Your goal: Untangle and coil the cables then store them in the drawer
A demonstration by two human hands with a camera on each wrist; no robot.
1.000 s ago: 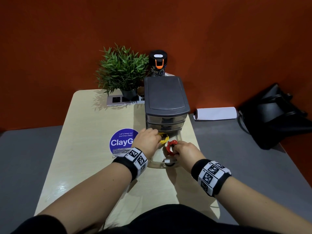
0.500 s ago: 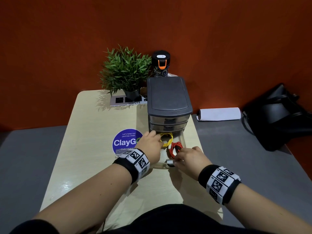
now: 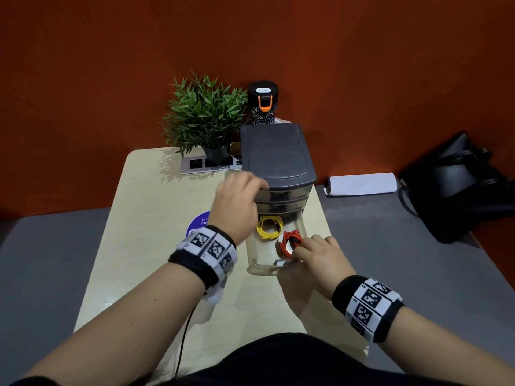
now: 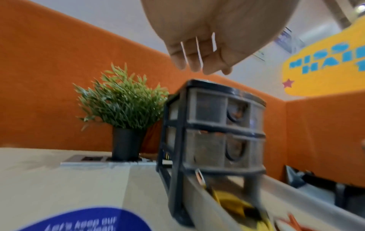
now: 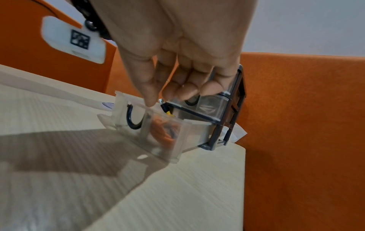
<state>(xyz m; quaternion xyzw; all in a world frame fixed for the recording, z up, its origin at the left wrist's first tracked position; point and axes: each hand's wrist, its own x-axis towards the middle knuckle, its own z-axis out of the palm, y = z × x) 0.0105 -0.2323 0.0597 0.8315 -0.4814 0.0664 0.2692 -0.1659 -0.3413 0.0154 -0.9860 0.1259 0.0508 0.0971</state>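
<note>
Left hand [image 3: 237,201] hovers open beside the drawer unit's lid [image 3: 276,154], right hand's [image 3: 317,260] relaxed fingers touch the red cable coil [image 3: 289,242] — closing the open bottom drawer [image 3: 262,270] could pinch a stray loop.

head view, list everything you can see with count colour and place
drawer unit: 1, dark grey, back of table, bottom drawer pulled out
yellow cable: 1, coiled, in open drawer
red cable: 1, coiled, in open drawer
table: 1, pale wood
plant: 1, green, behind unit's left
bottle: 1, black, orange clip, behind unit
sticker: 1, blue, on table
paper roll: 1, white, right
bag: 1, black, far right
left hand: by unit's top edge
right hand: at red cable
</note>
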